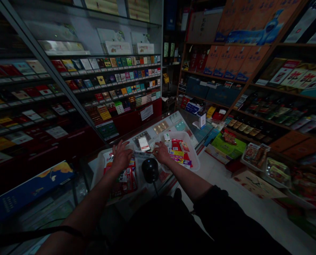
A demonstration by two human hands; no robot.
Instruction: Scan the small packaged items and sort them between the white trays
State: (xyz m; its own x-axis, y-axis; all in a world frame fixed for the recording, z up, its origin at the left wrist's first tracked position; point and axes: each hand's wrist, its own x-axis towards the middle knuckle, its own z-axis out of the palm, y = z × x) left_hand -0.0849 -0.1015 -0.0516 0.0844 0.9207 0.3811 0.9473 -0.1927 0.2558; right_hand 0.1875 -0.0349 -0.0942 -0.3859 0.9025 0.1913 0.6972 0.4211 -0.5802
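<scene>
Both hands reach over a glass counter. My left hand (121,157) is at the inner edge of the left white tray (96,169), its fingers apart. Around the near left corner of the right white tray (196,161) is my right hand (161,152), fingers spread. A flat dark object (142,154) lies between the hands, near the fingertips of both; whether they touch it is not clear. Just beyond sits a phone-like item (144,144) with a blurred bright face. A black rounded device (150,170) on a cable stands nearer to me. Colourful packets (177,156) fill the trays.
A long blue box (33,187) lies at the left. Glass shelves with small packs (105,79) rise beyond the counter. At the right are wooden shelves with boxes and bottles, and a green box (225,145) low down.
</scene>
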